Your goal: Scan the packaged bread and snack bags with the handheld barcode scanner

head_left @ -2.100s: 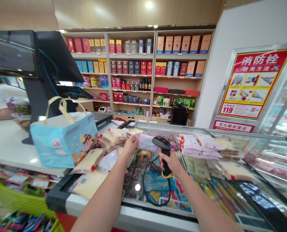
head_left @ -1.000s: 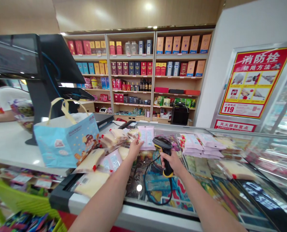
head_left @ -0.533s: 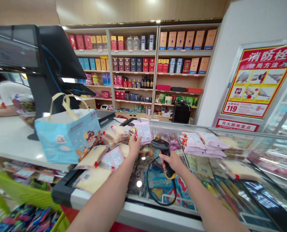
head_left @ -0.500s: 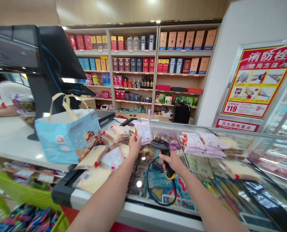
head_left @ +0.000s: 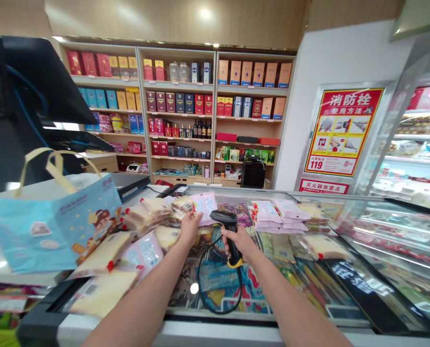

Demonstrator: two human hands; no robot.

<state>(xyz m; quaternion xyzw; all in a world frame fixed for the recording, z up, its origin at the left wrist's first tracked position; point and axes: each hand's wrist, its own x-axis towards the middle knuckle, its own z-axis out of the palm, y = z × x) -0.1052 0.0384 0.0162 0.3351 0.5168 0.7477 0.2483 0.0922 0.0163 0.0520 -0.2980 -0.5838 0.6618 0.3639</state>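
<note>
My left hand is closed on the edge of a pink and blue snack packet, tilted up over the glass-topped freezer. In my right hand is a black barcode scanner with a yellow-tipped handle; my fingers wrap round its grip and its head points at the packet. The scanner's black cable loops down over the glass. Left of my left hand lie clear bags of sliced bread and another pink packet. Pink packets are stacked to the right of the scanner.
A blue paper bag with cream handles stands at the left, below a dark checkout monitor. Another bagged bread lies on the right of the glass. Shelves of boxed bottles line the back wall, beside a red poster.
The view has swung to the right, so bag, monitor and packets sit further left. My left hand still holds the packet, and the scanner stays in my right hand.
</note>
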